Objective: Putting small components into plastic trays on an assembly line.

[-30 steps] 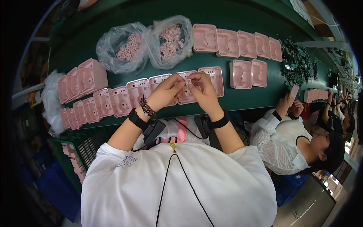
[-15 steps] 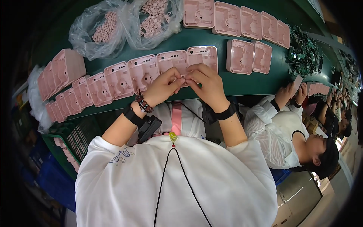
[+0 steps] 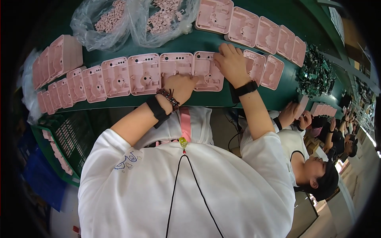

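Observation:
A row of pink plastic housings, like open shallow boxes with posts and holes inside, lies along the near edge of the green table [image 3: 119, 104]. My left hand [image 3: 180, 88] is closed over the lower part of one pink housing [image 3: 176, 63], and its fingertips are hidden. At the upper right edge of the neighbouring pink housing [image 3: 208, 70], my right hand [image 3: 233, 66] has its fingers curled in, touching or just above the rim. Whatever small thing either hand pinches cannot be seen.
Two clear plastic bags [image 3: 137, 29] of small pink parts lie at the back. More housings [image 3: 243, 25] line the far right, beside a heap of green circuit boards [image 3: 317, 73]. Stacked housings [image 3: 67, 55] stand left, above a green crate [image 3: 79, 135]. A co-worker [image 3: 293, 146] sits at right.
My hands, which met at a small pale part, have separated. The right hand moved up and right to a housing's edge; the left moved down onto a housing. The whole view shifted slightly.

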The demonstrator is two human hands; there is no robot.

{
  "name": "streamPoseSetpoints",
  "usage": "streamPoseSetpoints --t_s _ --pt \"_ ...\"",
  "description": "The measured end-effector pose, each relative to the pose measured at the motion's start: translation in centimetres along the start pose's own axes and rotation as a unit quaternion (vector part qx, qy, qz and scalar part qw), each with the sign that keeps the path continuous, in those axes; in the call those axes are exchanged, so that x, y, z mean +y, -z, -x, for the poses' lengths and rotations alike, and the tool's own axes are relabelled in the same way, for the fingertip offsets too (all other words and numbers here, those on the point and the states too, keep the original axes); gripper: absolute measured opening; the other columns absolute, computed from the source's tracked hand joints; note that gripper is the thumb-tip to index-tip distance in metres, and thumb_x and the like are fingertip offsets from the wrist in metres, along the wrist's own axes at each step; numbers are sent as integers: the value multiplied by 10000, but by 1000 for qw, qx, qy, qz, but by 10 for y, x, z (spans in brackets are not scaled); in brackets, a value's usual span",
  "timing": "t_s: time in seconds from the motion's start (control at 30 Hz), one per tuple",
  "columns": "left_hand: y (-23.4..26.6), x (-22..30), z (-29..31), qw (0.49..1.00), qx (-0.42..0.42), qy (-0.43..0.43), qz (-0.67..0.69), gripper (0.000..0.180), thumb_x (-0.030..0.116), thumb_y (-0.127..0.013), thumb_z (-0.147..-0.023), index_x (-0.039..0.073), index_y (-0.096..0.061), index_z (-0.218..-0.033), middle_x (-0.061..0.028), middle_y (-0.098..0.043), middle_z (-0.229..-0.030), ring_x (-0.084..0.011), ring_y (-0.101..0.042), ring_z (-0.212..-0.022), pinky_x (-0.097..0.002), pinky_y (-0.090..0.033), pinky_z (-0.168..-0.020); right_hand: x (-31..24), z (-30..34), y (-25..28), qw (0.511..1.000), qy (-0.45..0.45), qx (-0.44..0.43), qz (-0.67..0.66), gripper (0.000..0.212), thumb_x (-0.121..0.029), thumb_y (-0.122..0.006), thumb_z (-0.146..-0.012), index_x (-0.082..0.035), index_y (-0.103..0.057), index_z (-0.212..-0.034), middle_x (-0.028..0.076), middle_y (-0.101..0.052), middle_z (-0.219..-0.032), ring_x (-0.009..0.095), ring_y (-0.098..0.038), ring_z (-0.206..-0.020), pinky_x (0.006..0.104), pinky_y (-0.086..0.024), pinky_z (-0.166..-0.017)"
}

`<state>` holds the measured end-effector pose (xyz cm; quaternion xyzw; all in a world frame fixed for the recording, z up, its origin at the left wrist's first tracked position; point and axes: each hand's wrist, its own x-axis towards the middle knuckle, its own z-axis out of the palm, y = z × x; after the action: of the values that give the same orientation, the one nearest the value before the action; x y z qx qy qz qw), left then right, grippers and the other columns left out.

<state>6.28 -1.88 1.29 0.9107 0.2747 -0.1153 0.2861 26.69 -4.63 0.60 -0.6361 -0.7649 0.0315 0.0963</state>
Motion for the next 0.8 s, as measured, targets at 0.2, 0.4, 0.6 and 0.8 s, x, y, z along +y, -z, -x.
streamPoseSetpoints --t_s 0.2,0.4,0.6,0.8 --pt "-8 -3 4 999 28 -23 14 125 104 -488 -734 99 -561 -836 -73 -612 -741 -271 -615 -655 -386 -483 -547 0 -8 -5 996 72 -29 34 54 -149 -600 -615 -125 -596 -663 4 -487 -884 174 -467 -835 308 -379 -701" --pt "-7 -6 4 998 35 -36 24 137 103 -483 -741 106 -559 -855 -72 -612 -741 -275 -612 -649 -383 -481 -545 -4 1 -15 996 67 -35 51 38 -138 -574 -625 -117 -602 -641 6 -507 -925 173 -473 -872 315 -373 -753" --pt "21 1 16 998 12 9 62 137 167 -509 -792 125 -526 -922 -90 -619 -762 -288 -602 -624 -390 -462 -525 -14 5 -16 999 -2 -10 50 46 -136 -578 -643 -121 -620 -658 -3 -531 -1016 168 -478 -957 355 -362 -827" --pt "29 -15 42 997 36 26 64 178 200 -522 -816 127 -488 -974 -97 -615 -709 -291 -596 -612 -385 -450 -514 -16 3 -17 995 -27 -17 93 56 -155 -623 -639 -117 -638 -676 3 -531 -1074 178 -470 -1008 400 -339 -878"
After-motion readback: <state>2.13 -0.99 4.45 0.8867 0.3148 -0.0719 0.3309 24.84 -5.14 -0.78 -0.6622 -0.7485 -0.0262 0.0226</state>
